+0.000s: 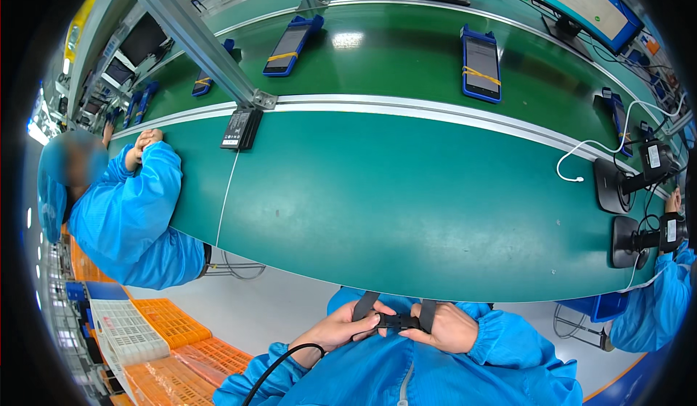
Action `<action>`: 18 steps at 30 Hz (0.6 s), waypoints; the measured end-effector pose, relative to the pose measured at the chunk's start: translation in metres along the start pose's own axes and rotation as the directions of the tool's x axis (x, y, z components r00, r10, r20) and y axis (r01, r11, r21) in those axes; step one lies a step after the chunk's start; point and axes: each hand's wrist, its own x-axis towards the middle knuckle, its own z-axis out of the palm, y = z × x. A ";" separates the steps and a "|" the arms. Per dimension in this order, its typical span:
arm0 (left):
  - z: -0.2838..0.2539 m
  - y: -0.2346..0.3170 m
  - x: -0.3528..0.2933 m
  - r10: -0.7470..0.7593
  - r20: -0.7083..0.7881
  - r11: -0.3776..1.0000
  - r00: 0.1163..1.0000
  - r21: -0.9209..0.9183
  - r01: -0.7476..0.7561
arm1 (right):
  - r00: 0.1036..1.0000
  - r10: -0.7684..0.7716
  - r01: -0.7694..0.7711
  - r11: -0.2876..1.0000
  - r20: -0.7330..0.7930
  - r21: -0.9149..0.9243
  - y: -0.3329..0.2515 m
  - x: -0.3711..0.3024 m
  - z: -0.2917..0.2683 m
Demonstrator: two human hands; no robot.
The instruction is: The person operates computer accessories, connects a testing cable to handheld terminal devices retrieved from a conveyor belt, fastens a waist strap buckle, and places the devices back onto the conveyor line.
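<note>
At ten o'clock from the black buckle (398,322), a seated co-worker (127,210) in blue rests clasped hands (149,139) on the green table (377,188); orange crates (168,320) lie at nine o'clock, well apart from it. A stack of flat black packs (239,130) stands at eleven o'clock on the table's far edge, and a black cable (279,368) curves at eight o'clock by the wearer's left wrist. The left hand (340,331), touching the buckle from nine o'clock, pinches its left end between thumb and fingers. The buckle sits between both hands, against the wearer's front, below the table edge, with grey straps (429,314) rising from its ends; whether it is fully latched I cannot tell. The right hand (451,328), at three o'clock, grips its right end, fingers curled. A blue-cased handset (481,65) lies toward one o'clock, and black stand-mounted devices (623,184) at two.
</note>
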 end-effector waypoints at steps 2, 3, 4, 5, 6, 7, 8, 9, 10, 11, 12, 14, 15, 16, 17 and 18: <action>-0.001 -0.002 0.001 -0.004 0.006 1.000 1.000 0.012 0.004 | 0.996 0.068 -0.067 0.998 0.051 -0.017 0.000 -0.001 -0.001; -0.002 -0.002 0.002 -0.020 -0.006 0.999 1.000 0.029 0.020 | 1.000 0.018 -0.018 1.000 0.019 -0.002 0.001 -0.001 -0.001; -0.002 -0.002 0.002 -0.012 0.002 1.000 1.000 0.016 0.012 | 1.000 0.002 -0.002 1.000 0.017 -0.010 0.001 0.000 -0.002; -0.002 -0.002 0.002 -0.015 -0.002 1.000 1.000 0.010 0.015 | 0.999 0.014 -0.012 0.999 0.042 -0.042 0.001 0.000 -0.002; -0.001 -0.002 0.003 -0.024 -0.011 1.000 1.000 0.006 0.024 | 1.000 -0.009 0.010 1.000 0.022 -0.017 0.001 0.000 -0.002; 0.000 -0.001 0.003 -0.013 0.004 1.000 1.000 0.011 0.013 | 1.000 -0.005 0.005 1.000 0.030 -0.016 0.001 0.000 -0.002; 0.000 0.001 0.003 -0.008 0.015 1.000 1.000 0.020 0.008 | 0.998 0.018 -0.016 0.999 0.060 -0.040 0.001 0.000 -0.002; 0.001 0.003 0.004 -0.024 0.008 0.999 1.000 0.044 0.023 | 0.999 -0.013 0.013 1.000 0.033 -0.008 0.001 0.001 -0.003; 0.002 0.006 0.004 -0.019 0.035 0.997 0.999 0.073 0.016 | 0.999 -0.025 0.025 1.000 0.029 -0.001 0.001 0.001 -0.003; 0.003 0.009 0.005 -0.035 0.043 0.993 0.998 0.116 0.030 | 0.999 -0.013 0.014 1.000 0.050 -0.023 0.001 0.001 -0.003; 0.006 0.011 0.005 -0.062 0.038 0.984 0.997 0.167 0.055 | 0.999 -0.018 0.018 1.000 0.048 0.003 0.001 0.001 -0.004; 0.010 0.014 0.006 -0.044 0.033 0.988 0.998 0.149 0.039 | 0.992 0.037 -0.033 0.999 0.117 -0.033 0.001 0.001 -0.005; 0.012 0.015 0.006 -0.033 0.029 0.989 0.999 0.146 0.029 | 0.995 0.012 -0.011 1.000 0.097 -0.010 0.001 0.001 -0.005; 0.013 0.016 0.007 -0.055 0.024 0.986 0.998 0.159 0.051 | 0.995 0.008 -0.007 1.000 0.099 -0.014 0.001 0.001 -0.006; 0.014 0.016 0.008 -0.069 0.022 0.983 0.997 0.172 0.065 | 0.993 0.018 -0.013 0.999 0.116 -0.047 0.002 0.000 -0.007; 0.015 0.016 0.010 -0.109 -0.005 0.975 0.994 0.195 0.108 | 0.995 -0.014 0.016 1.000 0.097 -0.017 0.002 0.001 -0.006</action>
